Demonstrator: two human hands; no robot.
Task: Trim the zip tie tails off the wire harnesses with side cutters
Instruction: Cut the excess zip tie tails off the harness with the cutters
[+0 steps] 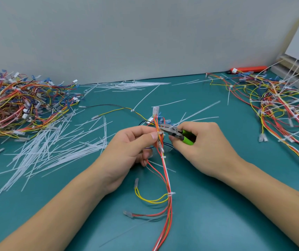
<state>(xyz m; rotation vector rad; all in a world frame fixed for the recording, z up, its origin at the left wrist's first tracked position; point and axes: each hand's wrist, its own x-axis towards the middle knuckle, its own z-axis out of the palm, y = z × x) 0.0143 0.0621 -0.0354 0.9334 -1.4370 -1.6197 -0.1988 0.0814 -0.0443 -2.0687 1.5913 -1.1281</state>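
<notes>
The left hand (pixel 132 142) pinches a wire harness (pixel 164 165) between thumb and fingers, so its grip is closed on the wires. The harness stands up from the teal counter (pixel 217 205) in the middle, with red, yellow and white wires running down toward the person. Small white zip ties (pixel 171 193) wrap around it in a few spots.

The right hand (pixel 199 142) has its grip closed around the green handles of the side cutters (pixel 175 133). The metal tip of the cutters points left and touches the harness just beside the left thumb.

A big pile of cut zip tie tails (pixel 54 151) lies on the counter to the left. Behind it sits a heap of harnesses (pixel 18 104). Another heap of harnesses (pixel 280 105) with long white tails lies on the right. An orange tool (pixel 248 69) rests by the grey wall (pixel 127 33) at the back.
</notes>
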